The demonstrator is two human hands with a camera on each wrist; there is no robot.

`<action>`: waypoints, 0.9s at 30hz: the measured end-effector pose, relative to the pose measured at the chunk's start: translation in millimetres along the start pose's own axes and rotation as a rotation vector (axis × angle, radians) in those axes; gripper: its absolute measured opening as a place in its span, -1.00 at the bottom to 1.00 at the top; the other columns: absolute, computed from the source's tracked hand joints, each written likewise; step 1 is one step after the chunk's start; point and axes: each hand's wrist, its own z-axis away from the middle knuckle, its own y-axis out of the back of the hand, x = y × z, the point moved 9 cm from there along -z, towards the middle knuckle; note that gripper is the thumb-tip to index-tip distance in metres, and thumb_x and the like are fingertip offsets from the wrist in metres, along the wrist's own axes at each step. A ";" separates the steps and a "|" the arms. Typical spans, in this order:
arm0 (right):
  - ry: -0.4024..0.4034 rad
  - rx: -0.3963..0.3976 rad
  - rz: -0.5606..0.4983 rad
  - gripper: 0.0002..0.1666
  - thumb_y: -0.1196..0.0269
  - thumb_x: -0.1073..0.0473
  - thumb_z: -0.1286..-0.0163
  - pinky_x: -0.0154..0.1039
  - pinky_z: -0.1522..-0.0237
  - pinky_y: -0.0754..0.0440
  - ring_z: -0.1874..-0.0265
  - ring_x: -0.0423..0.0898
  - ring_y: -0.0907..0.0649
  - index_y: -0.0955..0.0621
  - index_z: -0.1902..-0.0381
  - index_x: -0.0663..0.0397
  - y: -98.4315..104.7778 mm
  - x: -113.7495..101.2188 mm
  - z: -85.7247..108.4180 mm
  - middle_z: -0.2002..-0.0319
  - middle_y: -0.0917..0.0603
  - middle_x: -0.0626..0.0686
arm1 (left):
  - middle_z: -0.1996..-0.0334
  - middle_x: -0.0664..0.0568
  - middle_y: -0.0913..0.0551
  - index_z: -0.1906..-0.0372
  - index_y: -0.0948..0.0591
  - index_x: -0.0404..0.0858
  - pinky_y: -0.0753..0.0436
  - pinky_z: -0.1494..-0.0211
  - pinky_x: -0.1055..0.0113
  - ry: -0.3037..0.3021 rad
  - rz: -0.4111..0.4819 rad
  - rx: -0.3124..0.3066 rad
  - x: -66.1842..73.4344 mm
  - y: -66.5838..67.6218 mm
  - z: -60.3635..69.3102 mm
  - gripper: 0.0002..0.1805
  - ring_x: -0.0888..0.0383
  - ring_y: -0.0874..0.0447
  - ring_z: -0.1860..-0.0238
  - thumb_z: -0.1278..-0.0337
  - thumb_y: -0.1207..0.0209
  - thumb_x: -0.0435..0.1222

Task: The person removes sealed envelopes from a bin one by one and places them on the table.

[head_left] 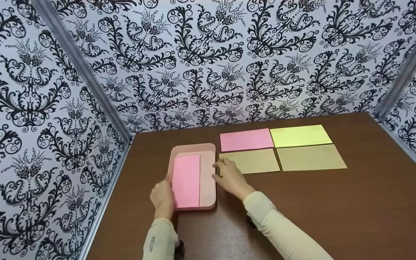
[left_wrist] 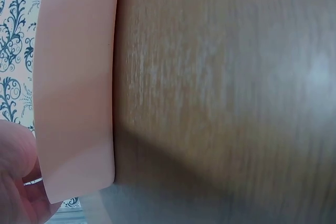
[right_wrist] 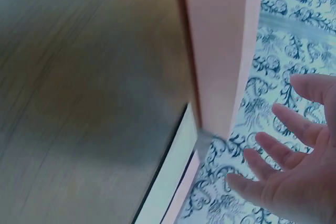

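A shallow pink tray [head_left: 208, 184] stands on the brown table, with a bright pink paper rectangle [head_left: 187, 180] lying along its left side. My left hand [head_left: 163, 196] grips the tray's left wall; in the left wrist view, part of that hand [left_wrist: 18, 171] shows at the tray's end, its fingers partly hidden behind the wall. Over the tray's right rim and the left end of a tan paper rectangle [head_left: 260, 161] hovers my right hand [head_left: 231, 177]. Its fingers [right_wrist: 294, 121] are spread and hold nothing, apart from the tray in the right wrist view.
Right of the tray, paper rectangles lie in two rows: a pink one [head_left: 246, 140] and a yellow one [head_left: 301, 136] behind, two tan ones in front, the right one [head_left: 311, 157] beside the other. Patterned walls [head_left: 211, 65] enclose the table's back and sides.
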 end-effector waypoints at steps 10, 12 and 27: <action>0.127 -0.087 -0.062 -0.56 -0.27 0.13 -0.38 0.06 -0.33 -0.45 -0.25 0.18 -0.54 -0.55 -0.17 0.16 -29.6 -39.0 5.5 -0.21 -0.55 0.20 | 0.32 -0.34 -0.76 0.16 -0.73 -0.28 -0.64 0.37 -0.14 0.018 -0.003 -0.022 -2.9 -1.7 0.8 -0.70 -0.31 -0.75 0.33 -0.40 0.04 -0.38; 0.129 -0.105 -0.064 -0.53 -0.29 0.13 -0.36 0.05 -0.32 -0.47 -0.24 0.17 -0.55 -0.54 -0.18 0.17 -36.3 -43.1 5.8 -0.20 -0.56 0.20 | 0.32 -0.35 -0.76 0.17 -0.73 -0.29 -0.64 0.36 -0.15 0.014 -0.002 -0.024 -2.4 -1.6 -0.2 -0.69 -0.31 -0.75 0.32 -0.41 0.05 -0.38; -0.014 -0.231 -0.334 -0.35 -0.27 0.20 -0.37 0.16 -0.22 -0.51 -0.05 0.21 -0.62 -0.36 -0.32 0.37 -80.0 -44.6 12.4 -0.12 -0.58 0.40 | 0.34 -0.32 -0.77 0.31 -0.76 -0.36 -0.66 0.36 -0.11 0.034 -0.018 -0.013 -4.3 -0.5 -2.1 -0.65 -0.27 -0.77 0.33 -0.39 0.05 -0.41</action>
